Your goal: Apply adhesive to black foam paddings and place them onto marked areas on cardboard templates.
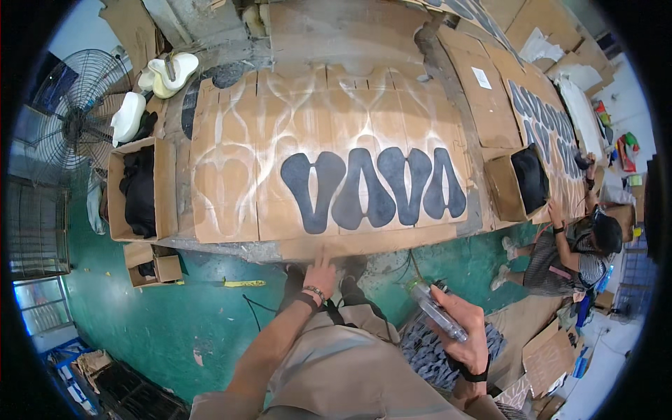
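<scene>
Several dark grey insole-shaped pieces [304,192] lie in a row on a cardboard sheet [231,168], toward its near right part. Pale sprayed outlines of the same shape mark the board around them. My left hand [320,278] hangs low by the table's near edge, fingers stretched forward and holding nothing. To the right, clear of the table, my right hand [463,322] is wrapped round what looks like a spray gun [435,311] with a clear cylindrical body and a green end. Its tip points up and left, and my palm hides part of it.
Cardboard boxes holding dark pieces stand at the left [171,189] and right [505,187] of the board. White foam shapes [129,119] and a large fan [73,126] are at far left. Another person [574,252] works at right beside more dark pieces. Dark scraps [427,353] lie below my right hand.
</scene>
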Available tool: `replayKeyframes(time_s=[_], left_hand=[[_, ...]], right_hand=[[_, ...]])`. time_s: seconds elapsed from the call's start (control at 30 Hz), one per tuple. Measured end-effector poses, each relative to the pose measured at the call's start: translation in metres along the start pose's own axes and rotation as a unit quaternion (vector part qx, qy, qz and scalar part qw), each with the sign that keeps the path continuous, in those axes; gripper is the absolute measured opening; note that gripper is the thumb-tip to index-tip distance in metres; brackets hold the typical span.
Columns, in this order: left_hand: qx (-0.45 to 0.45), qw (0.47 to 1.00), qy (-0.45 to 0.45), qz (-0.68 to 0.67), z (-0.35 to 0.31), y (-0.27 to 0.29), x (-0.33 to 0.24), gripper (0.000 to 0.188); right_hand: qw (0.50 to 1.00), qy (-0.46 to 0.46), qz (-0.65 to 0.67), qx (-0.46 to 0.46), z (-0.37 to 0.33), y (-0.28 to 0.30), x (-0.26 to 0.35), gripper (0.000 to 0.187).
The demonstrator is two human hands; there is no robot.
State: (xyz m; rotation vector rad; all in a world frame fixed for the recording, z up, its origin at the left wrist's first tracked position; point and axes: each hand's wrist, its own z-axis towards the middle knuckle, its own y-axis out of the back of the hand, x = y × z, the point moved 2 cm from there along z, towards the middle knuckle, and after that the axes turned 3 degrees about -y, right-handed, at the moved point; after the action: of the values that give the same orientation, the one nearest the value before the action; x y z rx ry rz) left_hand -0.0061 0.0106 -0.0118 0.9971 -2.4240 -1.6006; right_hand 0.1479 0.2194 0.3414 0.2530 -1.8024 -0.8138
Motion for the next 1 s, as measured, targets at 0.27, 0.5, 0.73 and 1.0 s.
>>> replayKeyframes(time_s=[0.27,0.5,0.73,1.0], left_hand=[[0.008,0.999,-0.008,-0.04,0.002,0.007,0.002,0.04],[-0.017,0.998,-0.02,-0.061,0.0,0.003,0.012,0.04],[-0.027,0.997,-0.024,-0.068,-0.001,0.008,0.013,0.038],[-0.015,0.991,-0.033,-0.13,0.002,0.018,0.023,0.032]], right_hand=[[1.0,-0.004,0.011,-0.006,0.006,-0.017,0.003,0.068],[0.999,-0.017,0.02,-0.02,0.018,-0.026,0.015,0.067],[0.999,0.017,0.025,0.028,0.025,-0.028,0.024,0.068],[0.998,-0.027,0.011,-0.048,0.03,-0.032,0.021,0.06]])
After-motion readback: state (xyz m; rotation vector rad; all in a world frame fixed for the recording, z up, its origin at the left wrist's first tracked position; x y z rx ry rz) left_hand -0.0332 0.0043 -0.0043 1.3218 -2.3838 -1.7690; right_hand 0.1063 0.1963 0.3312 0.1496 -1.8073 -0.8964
